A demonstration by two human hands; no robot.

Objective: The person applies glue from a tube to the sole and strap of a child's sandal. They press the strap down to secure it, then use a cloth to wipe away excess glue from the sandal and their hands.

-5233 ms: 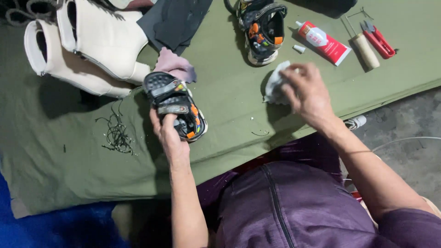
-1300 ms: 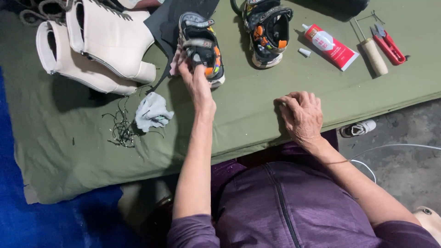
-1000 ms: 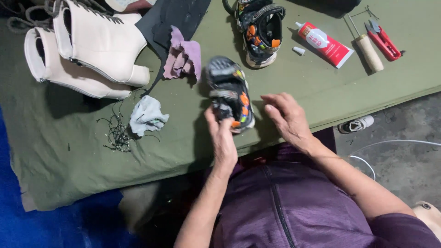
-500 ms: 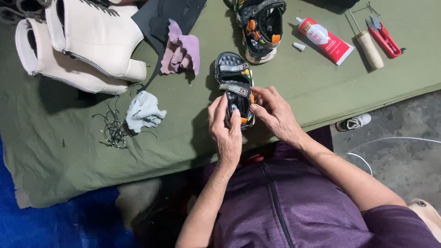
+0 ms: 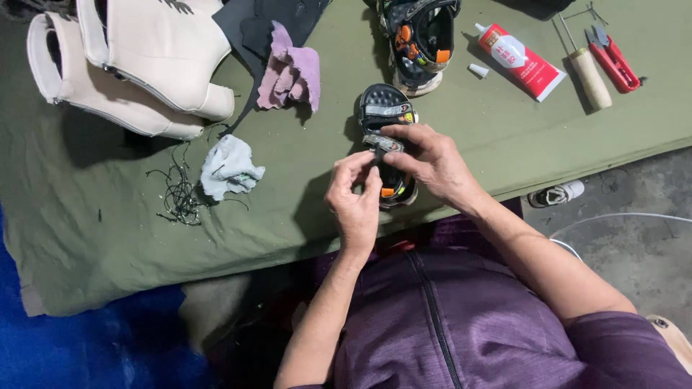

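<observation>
A small black child's sandal (image 5: 383, 115) with orange and green trim lies on the olive-green cloth (image 5: 288, 209) near its front edge, heel away from me. My left hand (image 5: 355, 196) pinches the sandal's middle strap from the left. My right hand (image 5: 431, 160) grips the same strap from the right, fingers over the top. The matching second sandal (image 5: 421, 37) stands at the far edge. A crumpled pale blue-grey rag (image 5: 229, 167) lies left of my hands.
Two cream high-heeled boots (image 5: 144, 65) lie at the far left, beside a black sheet (image 5: 267, 21) and a pink rag (image 5: 292, 72). A red-and-white glue tube (image 5: 520, 60), its cap (image 5: 478, 70), a wooden-handled awl (image 5: 590, 75) and red snips (image 5: 613, 57) lie far right. Black thread scraps (image 5: 176, 194).
My left hand carried the sandal from the far side to the near edge, having set the rag down earlier. My right hand came over and both hands now grip its strap.
</observation>
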